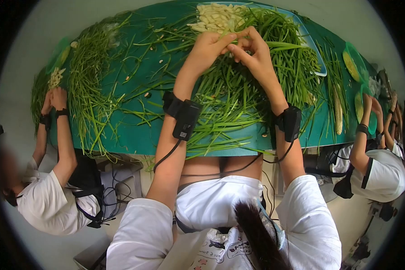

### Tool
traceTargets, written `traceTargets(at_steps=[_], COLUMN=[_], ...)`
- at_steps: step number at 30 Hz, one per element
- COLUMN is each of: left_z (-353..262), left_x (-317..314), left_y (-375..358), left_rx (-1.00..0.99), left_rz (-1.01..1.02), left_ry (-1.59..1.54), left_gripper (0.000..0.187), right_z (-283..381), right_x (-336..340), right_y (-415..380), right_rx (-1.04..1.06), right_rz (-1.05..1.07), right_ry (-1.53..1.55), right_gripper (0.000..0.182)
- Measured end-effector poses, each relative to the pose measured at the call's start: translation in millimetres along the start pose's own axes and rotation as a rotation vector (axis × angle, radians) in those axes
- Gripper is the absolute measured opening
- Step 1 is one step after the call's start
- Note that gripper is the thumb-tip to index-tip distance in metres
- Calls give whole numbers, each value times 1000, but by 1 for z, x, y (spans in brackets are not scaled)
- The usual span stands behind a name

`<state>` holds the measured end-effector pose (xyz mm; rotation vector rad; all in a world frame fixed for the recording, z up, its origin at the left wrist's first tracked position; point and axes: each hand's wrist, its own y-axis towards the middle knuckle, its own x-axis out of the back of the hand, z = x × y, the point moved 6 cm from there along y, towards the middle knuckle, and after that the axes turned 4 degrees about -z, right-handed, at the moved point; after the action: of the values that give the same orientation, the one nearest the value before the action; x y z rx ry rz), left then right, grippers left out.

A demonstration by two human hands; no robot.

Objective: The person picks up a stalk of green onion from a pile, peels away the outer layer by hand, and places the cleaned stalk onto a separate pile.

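My left hand [205, 53] and my right hand [257, 56] meet at the far side of the green table, above a heap of long, thin green leaves [229, 85] that look like chives. The fingers of both hands are bent and pinched close together. A short bit of green leaf [230, 38] shows between the fingertips; its ends are hidden. Just beyond my left hand lies a pile of pale, short pieces [216, 17]. Both the pale pile and some leaves rest on a tray with a light blue rim [320, 56].
The green tablecloth [135, 90] carries scattered leaves and small brown bits. A second leaf heap [90, 76] lies left, near a co-worker's hands [55, 100]. On the right are a long yellowish cob-like thing [338, 110], green baskets [353, 58] and another co-worker's hands [371, 104]. Cables hang from my wrist devices [189, 119].
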<state>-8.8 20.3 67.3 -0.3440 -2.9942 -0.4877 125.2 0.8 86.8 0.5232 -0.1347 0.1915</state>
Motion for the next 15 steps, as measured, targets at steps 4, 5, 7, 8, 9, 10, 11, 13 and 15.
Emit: traceTargets(at_steps=[4,5,7,8,9,10,11,13,15], left_z=[1,0,-3,-2,-3,-3,-5,-12,-9], left_x=[-2,-2,-4,-5,-4,-4,-3,2,4], left_y=[0,0,0,0,0,1,1,0,3], left_rx=[1,1,6,6,-2,-10,-10,-38,-94], left_rz=[-13,-15,13,15,4,-7,-9,-48,-63], left_ry=[-47,-48,-100,-100,-115,-130,-130,-133,-114], left_gripper=[42,42,41,41,37,33,33,35,34], right_z=[-4,-5,-6,-6,-6,-6,-7,-8,-10], right_x=[1,1,0,0,1,2,3,3,3], right_y=[0,0,-1,-1,-1,-1,-1,0,0], right_rx=[-35,-49,-64,-67,-70,-70,-70,-70,-81], right_rz=[1,5,6,-10,-26,-26,-22,-13,-2], right_ry=[-10,4,18,34,50,50,42,36,17], right_gripper=[23,21,20,19,17,17,17,16,17])
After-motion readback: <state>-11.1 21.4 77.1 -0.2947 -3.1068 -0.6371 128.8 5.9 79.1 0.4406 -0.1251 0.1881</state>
